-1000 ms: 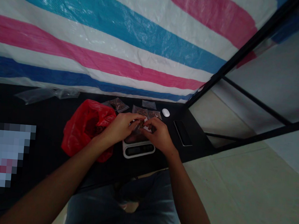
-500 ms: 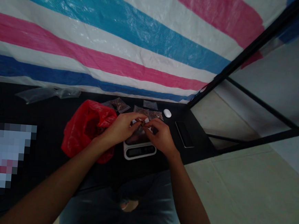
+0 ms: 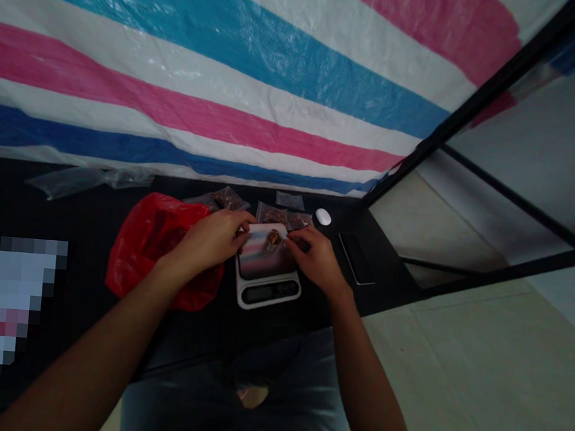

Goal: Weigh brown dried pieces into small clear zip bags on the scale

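Note:
A white digital kitchen scale (image 3: 264, 295) stands on the black table, and its glossy platform mirrors the striped sheet above. A small brown lump (image 3: 273, 240) lies on the platform near its back edge. My right hand (image 3: 315, 257) is just to the right of the lump, with its fingertips close to it and nothing visible in them. My left hand (image 3: 212, 239) is at the platform's left edge, next to a red plastic bag (image 3: 155, 251), and holds nothing I can see.
Several small sealed bags with brown contents (image 3: 227, 199) lie behind the scale, with a white computer mouse (image 3: 322, 217) to their right. A dark flat slab (image 3: 356, 258) lies near the table's right edge. Crumpled clear plastic (image 3: 88, 183) lies at the back left, below a striped tarp (image 3: 203, 83).
My hands have moved apart. They were together above the scale, fingers around the brown lump, which now lies on the platform. The red bag looks shifted slightly left.

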Motion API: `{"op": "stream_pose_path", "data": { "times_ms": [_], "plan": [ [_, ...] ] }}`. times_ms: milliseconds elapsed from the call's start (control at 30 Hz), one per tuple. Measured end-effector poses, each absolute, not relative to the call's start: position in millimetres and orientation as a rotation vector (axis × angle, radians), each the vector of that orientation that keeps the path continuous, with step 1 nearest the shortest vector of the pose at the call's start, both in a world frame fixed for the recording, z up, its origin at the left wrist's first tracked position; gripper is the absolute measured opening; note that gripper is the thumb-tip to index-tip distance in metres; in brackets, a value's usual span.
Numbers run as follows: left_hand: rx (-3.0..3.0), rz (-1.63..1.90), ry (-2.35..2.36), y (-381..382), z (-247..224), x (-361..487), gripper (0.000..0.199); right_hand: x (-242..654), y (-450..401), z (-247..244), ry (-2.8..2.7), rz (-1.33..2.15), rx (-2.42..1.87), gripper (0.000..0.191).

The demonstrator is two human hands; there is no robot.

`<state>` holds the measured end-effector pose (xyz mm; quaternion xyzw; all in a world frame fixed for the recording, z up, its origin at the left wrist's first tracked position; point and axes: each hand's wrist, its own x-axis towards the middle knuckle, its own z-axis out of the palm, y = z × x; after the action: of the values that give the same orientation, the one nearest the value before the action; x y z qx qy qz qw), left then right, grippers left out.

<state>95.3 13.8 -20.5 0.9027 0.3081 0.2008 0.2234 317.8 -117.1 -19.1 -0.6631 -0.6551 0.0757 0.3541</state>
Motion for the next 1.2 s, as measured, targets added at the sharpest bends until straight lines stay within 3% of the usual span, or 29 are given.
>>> {"op": "stream_pose_path", "data": {
  "times_ms": [367, 667, 1200],
  "plan": [
    [2.215, 0.824, 0.634, -4, -9, 110, 0.023, 321, -111, -23, -1.753, 0.281, -1.776, 0.007],
    [1.991, 0.951, 0.791, -11, -20, 120, 0.017, 315, -114, -20, -1.541, 0.256, -1.672, 0.013],
    [1.932, 0.918, 0.696, -16, -22, 123, 0.016, 308, -105, -20, -1.537, 0.262, -1.614, 0.017]
  ]
}}
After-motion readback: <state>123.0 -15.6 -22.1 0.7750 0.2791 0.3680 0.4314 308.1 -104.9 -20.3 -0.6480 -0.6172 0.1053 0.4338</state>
